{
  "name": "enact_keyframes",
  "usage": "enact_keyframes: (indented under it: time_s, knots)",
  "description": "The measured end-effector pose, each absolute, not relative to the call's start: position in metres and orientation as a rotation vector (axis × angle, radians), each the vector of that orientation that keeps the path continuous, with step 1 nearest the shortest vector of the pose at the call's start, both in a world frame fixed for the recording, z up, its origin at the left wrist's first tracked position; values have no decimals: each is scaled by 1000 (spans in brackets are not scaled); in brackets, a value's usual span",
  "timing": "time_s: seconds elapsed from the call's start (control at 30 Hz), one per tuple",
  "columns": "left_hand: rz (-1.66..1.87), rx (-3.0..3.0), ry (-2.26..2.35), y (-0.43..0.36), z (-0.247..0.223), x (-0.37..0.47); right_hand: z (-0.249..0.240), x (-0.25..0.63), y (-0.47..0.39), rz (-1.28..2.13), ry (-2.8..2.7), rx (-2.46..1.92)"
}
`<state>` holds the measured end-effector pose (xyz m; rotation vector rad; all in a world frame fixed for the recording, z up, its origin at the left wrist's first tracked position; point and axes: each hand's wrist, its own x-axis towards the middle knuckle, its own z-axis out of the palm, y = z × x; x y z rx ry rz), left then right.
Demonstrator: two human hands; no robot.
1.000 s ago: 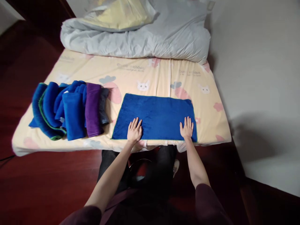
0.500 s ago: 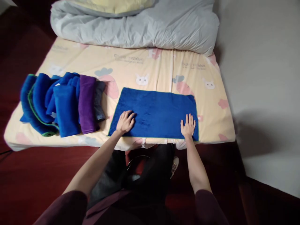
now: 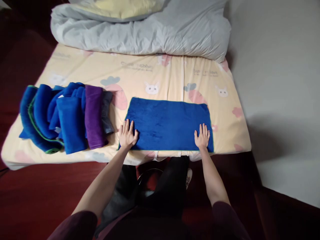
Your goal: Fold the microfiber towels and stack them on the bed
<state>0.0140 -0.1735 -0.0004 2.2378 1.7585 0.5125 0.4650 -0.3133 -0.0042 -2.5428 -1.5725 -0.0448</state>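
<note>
A blue towel (image 3: 165, 125) with a thin green edge lies spread flat near the front edge of the bed. My left hand (image 3: 128, 135) rests on its left side by the near corner, fingers spread, covering part of the left edge. On the right side, close to the near right corner, my right hand (image 3: 202, 137) lies flat with its fingers stretched out. Neither hand grips anything. To the left of the towel is a group of rolled or folded cloths: several blue ones (image 3: 72, 125), a purple one (image 3: 94, 116) and a dark grey-blue one (image 3: 107, 112).
The bed (image 3: 140, 80) has a yellow sheet printed with carrots and rabbits. Across its back lies a bunched grey quilt (image 3: 140, 35) with a yellow part on top. A pale wall (image 3: 280, 83) stands at the right. The floor (image 3: 50, 190) is dark red.
My left hand has slid left to the towel's left edge, and its fingers now point more forward and spread wider. My right hand stays at about the same place on the towel.
</note>
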Motion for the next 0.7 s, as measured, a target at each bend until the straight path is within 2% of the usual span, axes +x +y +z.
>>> enact_keyframes:
  time_s: [0.3,0.43,0.6,0.7]
  knots:
    - [607,2168,1730,-175,-2,13,3,464,-309,-1,-1578,-2653]
    - [669,2148,1708,-174,-3,12,10,420,-269,44,-1528,-2666]
    - [680,2172,1721,-174,-2,11,4,326,-193,264,-2131,-2080]
    - [681,2175,1736,-174,-3,10,1,331,-166,326,-2232,-1943]
